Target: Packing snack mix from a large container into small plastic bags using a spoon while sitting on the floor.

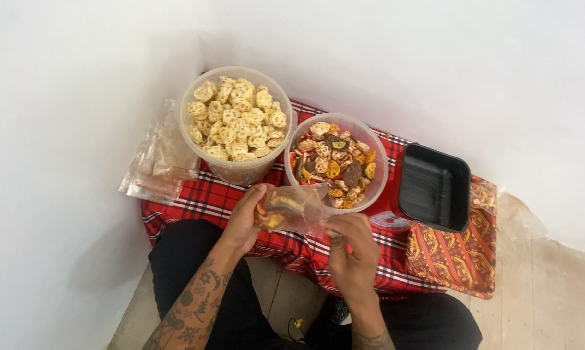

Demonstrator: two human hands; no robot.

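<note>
Centrally, a red checked cloth (344,259) carries two snack tubs within easy reach.
Pale ring snacks fill the upper-left tub (237,123); the mixed tub (336,162) sits right of it; below, the left hand (244,220) and right hand (351,249) pinch a small clear bag (292,209) of snacks between them, keeping it steady.

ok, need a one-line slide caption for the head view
Both hands, left and right, hold a small clear plastic bag of snacks before two clear tubs, pale rings and mixed chips.
</note>
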